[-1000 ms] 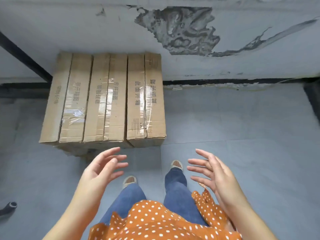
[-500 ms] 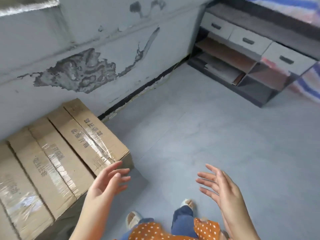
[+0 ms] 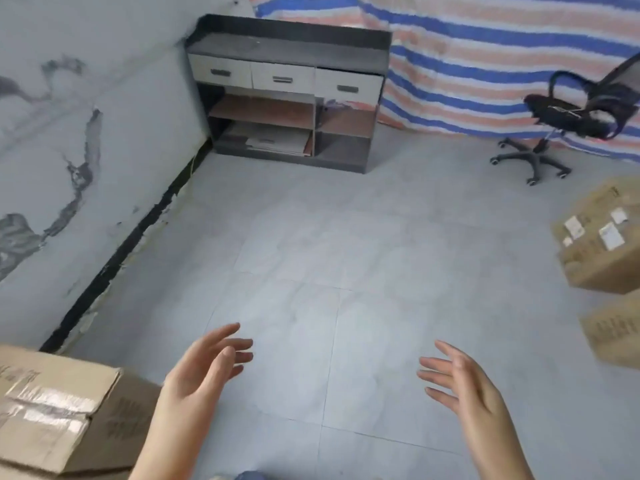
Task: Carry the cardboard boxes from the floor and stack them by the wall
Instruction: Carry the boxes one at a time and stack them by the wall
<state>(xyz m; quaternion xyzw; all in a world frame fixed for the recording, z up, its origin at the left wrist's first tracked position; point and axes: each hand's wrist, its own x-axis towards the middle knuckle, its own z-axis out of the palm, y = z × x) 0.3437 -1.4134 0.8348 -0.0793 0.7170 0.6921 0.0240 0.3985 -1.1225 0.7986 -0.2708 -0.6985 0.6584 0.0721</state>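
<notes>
since half a second ago your view has swung right: the stacked boxes by the wall have slid to the lower left corner, so only one taped box shows now, and the cabinet sits near the top middle instead of the upper right. two more boxes have come into sight at the right edge.

your left hand hangs over the floor just right of the taped box, fingers spread and loosely bent, holding nothing. your right hand is raised the same way, well apart from the left, palm turned inward, fingers straight and fanned, also empty.

the taped box rests by the wall, close to the black baseboard. the upper right box stands on the floor with white labels on its top face. the lower right box lies just below it in the view, cut off by the edge and blurred; you cannot tell whether the two touch.

the cabinet has three pale drawers over open shelves and stands in the corner against the wall. behind it hangs a striped tarp in blue, orange and white. a black chair on castors stands in front of the tarp, beyond the right boxes.
</notes>
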